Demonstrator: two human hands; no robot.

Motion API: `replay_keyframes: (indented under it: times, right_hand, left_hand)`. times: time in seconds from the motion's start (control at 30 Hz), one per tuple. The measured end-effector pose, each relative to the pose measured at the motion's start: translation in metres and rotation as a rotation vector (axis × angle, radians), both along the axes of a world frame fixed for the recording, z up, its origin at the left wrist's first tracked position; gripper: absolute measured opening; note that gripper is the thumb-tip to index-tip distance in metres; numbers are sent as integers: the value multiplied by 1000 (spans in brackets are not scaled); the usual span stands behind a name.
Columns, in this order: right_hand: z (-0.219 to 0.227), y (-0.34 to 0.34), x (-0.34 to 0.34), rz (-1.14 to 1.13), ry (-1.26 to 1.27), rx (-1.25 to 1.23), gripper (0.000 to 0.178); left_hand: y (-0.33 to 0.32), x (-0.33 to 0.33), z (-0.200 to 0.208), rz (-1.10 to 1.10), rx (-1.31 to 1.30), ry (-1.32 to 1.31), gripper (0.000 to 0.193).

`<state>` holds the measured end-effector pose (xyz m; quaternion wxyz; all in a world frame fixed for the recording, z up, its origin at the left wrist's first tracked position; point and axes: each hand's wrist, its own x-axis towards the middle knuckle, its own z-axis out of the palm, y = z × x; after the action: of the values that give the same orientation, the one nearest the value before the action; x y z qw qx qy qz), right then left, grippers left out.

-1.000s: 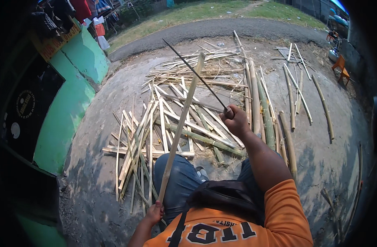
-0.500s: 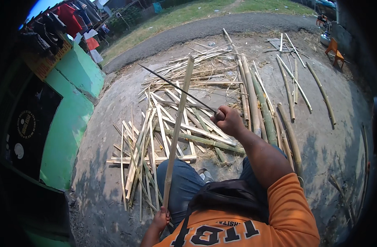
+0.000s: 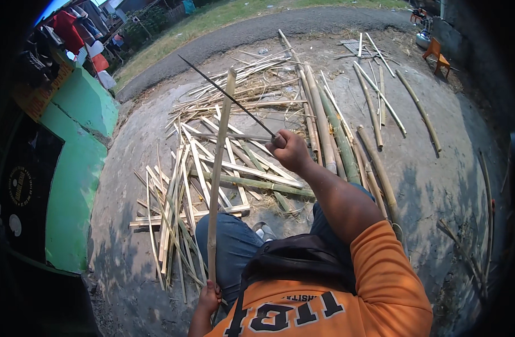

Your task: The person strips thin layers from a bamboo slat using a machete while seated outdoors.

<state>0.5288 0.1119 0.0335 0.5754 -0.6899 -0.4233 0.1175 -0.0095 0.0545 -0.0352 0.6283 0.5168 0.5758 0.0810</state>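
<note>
My left hand (image 3: pixel 210 297) is closed around the lower end of a long bamboo strip (image 3: pixel 218 157), which stands up in front of me, leaning a little to the right at its top. In my right hand (image 3: pixel 291 150) is the handle of a machete (image 3: pixel 226 95), its long dark blade reaching up and to the left. The blade crosses the strip near its upper end; whether the two touch I cannot tell. Beyond my bent knees, a loose pile of split bamboo strips (image 3: pixel 178 208) lies on the ground.
Whole bamboo poles (image 3: pixel 325 132) lie to the right of the pile, with thinner poles (image 3: pixel 417 109) farther right. A green wall (image 3: pixel 77 208) stands at the left. An orange chair (image 3: pixel 436 58) is at the far right. Thin strips (image 3: pixel 235 78) lie farther off.
The whole scene has shifted a little left and up in the picture. Both hands keep their holds, and the blade still crosses the upper part of the bamboo strip.
</note>
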Motion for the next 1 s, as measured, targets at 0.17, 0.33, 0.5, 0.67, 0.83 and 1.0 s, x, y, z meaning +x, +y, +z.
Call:
replay_keyframes:
  times: [0.17,0.33,0.5,0.67,0.83,1.0]
  right_hand:
    - [2,-1,1,-10,62,36,33]
    - [-1,-3,3,-15,69,40,33]
    - [4,-4,-2,-8,43,14,33]
    - [2,-4,-2,-7,28,-23,34]
    - [-6,0,0,27,35,-21,35]
    - [-11,3,-1,49,51,17,38]
  left_hand:
    - [0,-5,-5,4,3,4,73]
    - [-1,-3,-5,20,-22,-8,72]
    - [-2,-4,-3,10,-5,-18,72]
    - [0,-6,-5,-6,-7,-21,73]
    - [1,-6,-6,7,-32,-42,73]
    - [1,-8,-10,28,-45,-38,71]
